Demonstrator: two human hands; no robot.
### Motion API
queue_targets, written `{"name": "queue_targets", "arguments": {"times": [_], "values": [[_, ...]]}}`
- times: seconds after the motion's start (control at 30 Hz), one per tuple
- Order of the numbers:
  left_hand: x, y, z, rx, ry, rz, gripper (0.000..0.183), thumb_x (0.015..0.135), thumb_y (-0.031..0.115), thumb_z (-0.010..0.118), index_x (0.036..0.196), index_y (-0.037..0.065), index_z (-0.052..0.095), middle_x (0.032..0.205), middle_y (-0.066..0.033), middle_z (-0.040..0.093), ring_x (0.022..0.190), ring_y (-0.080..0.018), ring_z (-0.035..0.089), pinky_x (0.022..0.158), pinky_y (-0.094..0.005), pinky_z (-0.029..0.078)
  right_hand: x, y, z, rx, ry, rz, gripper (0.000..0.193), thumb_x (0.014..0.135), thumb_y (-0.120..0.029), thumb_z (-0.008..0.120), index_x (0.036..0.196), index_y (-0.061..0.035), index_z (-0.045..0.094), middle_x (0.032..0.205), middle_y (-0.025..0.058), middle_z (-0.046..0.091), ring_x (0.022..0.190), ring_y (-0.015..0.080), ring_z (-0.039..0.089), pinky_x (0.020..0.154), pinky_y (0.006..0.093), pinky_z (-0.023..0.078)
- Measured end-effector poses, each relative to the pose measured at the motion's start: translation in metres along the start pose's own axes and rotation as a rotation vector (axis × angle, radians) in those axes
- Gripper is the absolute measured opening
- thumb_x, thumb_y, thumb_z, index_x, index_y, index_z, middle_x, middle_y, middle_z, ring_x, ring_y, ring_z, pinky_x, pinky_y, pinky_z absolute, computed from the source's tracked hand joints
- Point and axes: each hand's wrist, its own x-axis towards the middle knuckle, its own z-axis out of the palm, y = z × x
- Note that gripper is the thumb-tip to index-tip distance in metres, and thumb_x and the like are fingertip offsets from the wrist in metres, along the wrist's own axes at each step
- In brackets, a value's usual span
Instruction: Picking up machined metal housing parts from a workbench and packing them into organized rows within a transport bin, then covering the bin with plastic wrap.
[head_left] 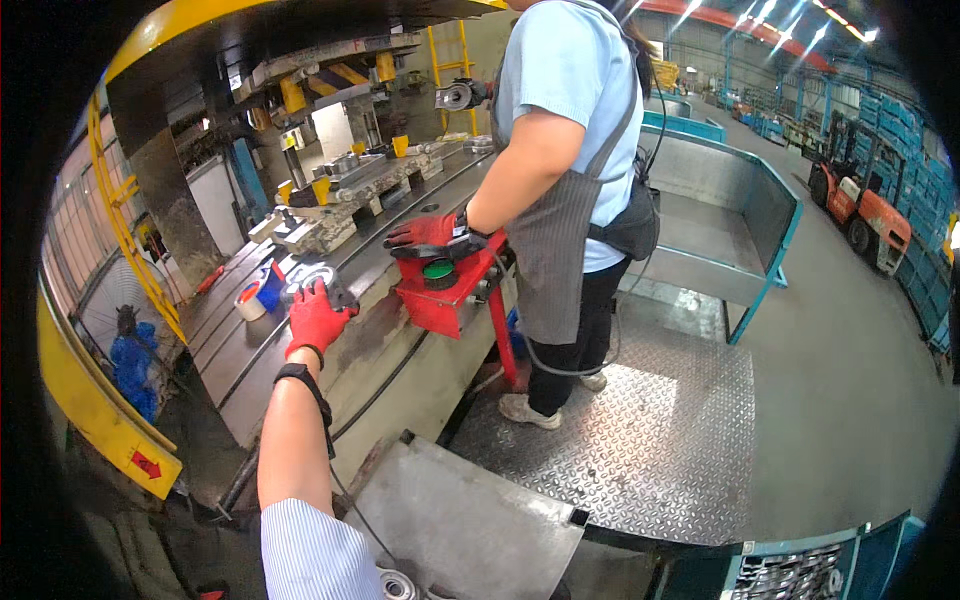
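Observation:
My left hand, in a red glove with a dark strap at the wrist, reaches forward over the edge of the press bed. Its fingers are closed on a shiny, rounded metal part; the far side of the grip is partly hidden. Just left of that part lie a roll of white tape and a blue object. My right hand is out of view. At the lower edge, a ring-shaped metal part shows beside my sleeve.
A co-worker stands to the right, one gloved hand on a red control stand with a green button. The press die lies beyond. Nearby are a grey metal plate, a parts bin, a blue-edged cart and a forklift.

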Motion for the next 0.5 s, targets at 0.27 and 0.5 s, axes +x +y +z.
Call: {"name": "queue_targets", "arguments": {"times": [0.27, 0.5], "values": [[0.019, 0.006, -0.005, 0.096, -0.017, 0.082, 0.089, 0.060, 0.044, 0.078, 0.132, 0.008, 0.041, 0.120, -0.0152, 0.055, 0.114, -0.0345, 0.049, 0.097, -0.0475, 0.034, -0.009, -0.002, -0.022, 0.000, -0.038, 0.029, 0.032, 0.078, -0.032, 0.064, 0.086, -0.0011, 0.057, 0.079, 0.0237, 0.063, 0.078, 0.0424, 0.060, 0.067, 0.0486, 0.046], [0.019, 0.029, 0.001, 0.184, -0.045, 0.204, 0.045, 0.077, 0.021, 0.057, 0.120, 0.010, 0.052, 0.117, -0.0183, 0.059, 0.115, -0.0429, 0.048, 0.095, -0.0514, 0.037, -0.009, 0.090, -0.012, -0.195, 0.098, -0.242, 0.031, 0.078, -0.029, 0.064, 0.084, -0.0001, 0.056, 0.071, 0.0219, 0.061, 0.069, 0.0407, 0.059, 0.061, 0.0466, 0.044]]}}
